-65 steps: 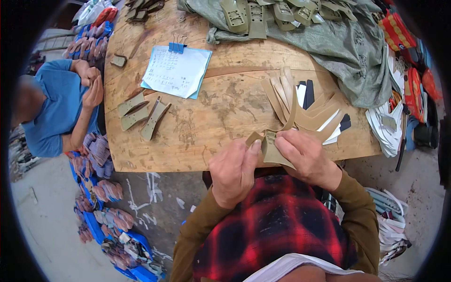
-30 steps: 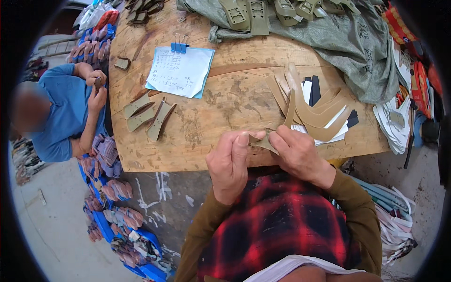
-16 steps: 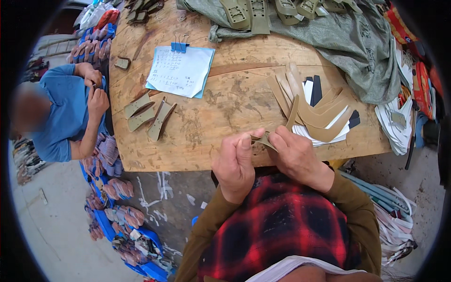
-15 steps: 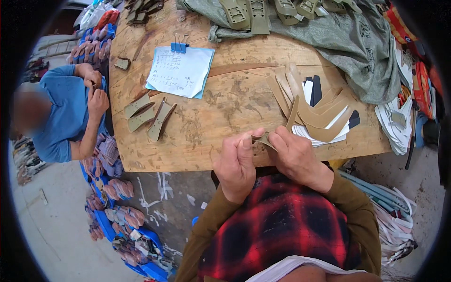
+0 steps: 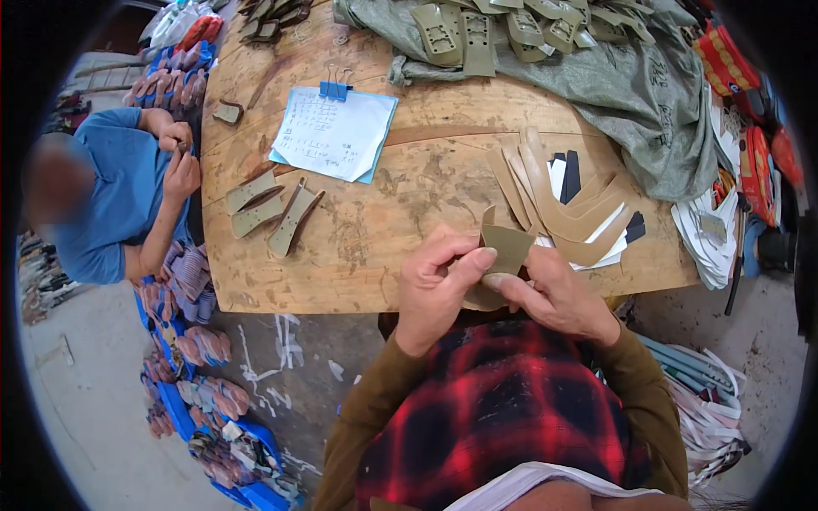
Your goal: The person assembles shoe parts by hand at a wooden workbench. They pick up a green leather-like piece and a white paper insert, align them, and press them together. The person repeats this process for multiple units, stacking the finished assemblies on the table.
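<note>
An olive-green shoe-part piece [image 5: 509, 247] is held between my two hands above the table's near edge, its broad flat face turned up. A narrow tan strip [image 5: 488, 216] stands up along its far left edge. My left hand [image 5: 436, 285] grips the piece from the left, thumb on its face and fingers curled behind. From the right, my right hand [image 5: 561, 296] pinches its near edge, with the thumb across the lower part. Curved tan strips [image 5: 588, 250] lie fanned out beyond my right hand, with white and black strips [image 5: 572, 177] among them.
Several olive pieces with brown edging [image 5: 294, 220] lie left on the wooden table [image 5: 366, 247]. A clipped paper stack [image 5: 328, 136] is behind them. A grey-green sack [image 5: 613, 119] bears more pieces at the back. A person in blue [image 5: 128, 192] works at the left.
The olive piece has turned so its broad face shows, and my hands have shifted their grip around it. The view has shifted slightly.
</note>
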A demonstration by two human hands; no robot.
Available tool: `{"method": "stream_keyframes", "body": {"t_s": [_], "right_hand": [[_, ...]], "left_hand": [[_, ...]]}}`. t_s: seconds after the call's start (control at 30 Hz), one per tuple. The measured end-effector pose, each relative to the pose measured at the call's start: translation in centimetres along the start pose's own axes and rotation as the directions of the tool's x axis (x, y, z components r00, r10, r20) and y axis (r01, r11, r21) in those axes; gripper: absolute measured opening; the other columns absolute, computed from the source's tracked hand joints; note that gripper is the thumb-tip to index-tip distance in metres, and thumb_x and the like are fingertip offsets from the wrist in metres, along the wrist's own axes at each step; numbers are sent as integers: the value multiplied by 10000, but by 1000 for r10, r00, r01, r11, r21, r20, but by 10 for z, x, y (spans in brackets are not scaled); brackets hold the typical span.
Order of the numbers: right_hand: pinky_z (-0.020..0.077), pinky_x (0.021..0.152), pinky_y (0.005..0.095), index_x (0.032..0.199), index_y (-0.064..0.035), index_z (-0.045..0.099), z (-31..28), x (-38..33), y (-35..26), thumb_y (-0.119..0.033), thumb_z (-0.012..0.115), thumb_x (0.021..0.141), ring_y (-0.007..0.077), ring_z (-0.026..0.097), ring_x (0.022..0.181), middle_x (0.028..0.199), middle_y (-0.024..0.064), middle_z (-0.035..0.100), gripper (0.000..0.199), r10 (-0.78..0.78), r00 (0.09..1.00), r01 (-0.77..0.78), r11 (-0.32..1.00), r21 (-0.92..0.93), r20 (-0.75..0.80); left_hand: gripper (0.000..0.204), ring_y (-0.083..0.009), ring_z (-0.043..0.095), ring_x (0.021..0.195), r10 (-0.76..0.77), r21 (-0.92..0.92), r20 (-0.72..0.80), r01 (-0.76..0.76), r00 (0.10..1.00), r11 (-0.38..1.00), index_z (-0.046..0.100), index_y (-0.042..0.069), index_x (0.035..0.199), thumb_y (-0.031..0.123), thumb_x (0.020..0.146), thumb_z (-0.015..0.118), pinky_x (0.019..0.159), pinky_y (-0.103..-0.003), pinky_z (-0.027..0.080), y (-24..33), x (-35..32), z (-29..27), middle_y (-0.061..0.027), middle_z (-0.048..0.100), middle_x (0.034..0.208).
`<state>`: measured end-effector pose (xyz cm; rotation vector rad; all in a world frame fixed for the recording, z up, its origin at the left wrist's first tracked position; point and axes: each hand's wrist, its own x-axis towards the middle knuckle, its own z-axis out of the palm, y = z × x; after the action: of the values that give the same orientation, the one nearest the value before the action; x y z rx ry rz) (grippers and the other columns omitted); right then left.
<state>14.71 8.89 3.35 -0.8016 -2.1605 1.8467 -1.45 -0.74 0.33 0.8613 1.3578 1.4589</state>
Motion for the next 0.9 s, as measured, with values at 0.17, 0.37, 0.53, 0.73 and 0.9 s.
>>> {"method": "stream_keyframes", "body": {"t_s": [0.17, 0.37, 0.53, 0.73, 0.9], "right_hand": [[480, 678, 410, 1146, 11, 567, 3, 2, 6, -81, 614, 892, 364, 611, 776, 882, 186, 620, 275, -77, 997, 79, 994, -72, 33], [483, 678, 399, 1118, 10, 567, 0, 8, 9, -96, 611, 904, 334, 606, 749, 857, 170, 599, 243, -72, 997, 76, 989, -124, 33], [476, 650, 380, 1089, -3, 578, -8, 10, 5, -163, 644, 918, 291, 605, 715, 829, 149, 589, 243, 77, 997, -75, 993, 92, -15], [470, 632, 390, 1073, -17, 589, -10, 12, 6, -204, 698, 889, 332, 592, 716, 821, 163, 586, 284, -142, 989, 146, 969, -201, 36], [488, 685, 431, 1078, -17, 587, -8, 14, 15, -223, 732, 855, 358, 607, 789, 887, 151, 608, 336, -327, 944, 315, 857, -407, 42]], "left_hand": [[160, -60, 469, 738, -48, -93, 33, 51, 998, 994, 687, -1, 890, 144, 948, 652, 654, -231, 394, 7, 9, -2, 20, 526, 793], [160, -31, 487, 707, -22, -171, 21, 25, 1000, 985, 669, 22, 900, 166, 963, 644, 637, -214, 409, 2, 33, 1, 34, 565, 767], [232, -62, 577, 816, -227, -309, 80, 241, 971, 920, 668, 24, 1049, 232, 990, 584, 724, -235, 472, 18, 25, -5, -14, 659, 903], [300, -135, 622, 877, -203, 145, 291, 167, 935, 975, 625, 2, 1160, 241, 997, 544, 781, -276, 495, -14, 7, -19, -70, 672, 923], [270, -230, 668, 884, -201, 178, 340, 147, 919, 973, 614, 20, 1180, 152, 945, 617, 761, -311, 517, -2, 13, -27, -140, 690, 987]]}}
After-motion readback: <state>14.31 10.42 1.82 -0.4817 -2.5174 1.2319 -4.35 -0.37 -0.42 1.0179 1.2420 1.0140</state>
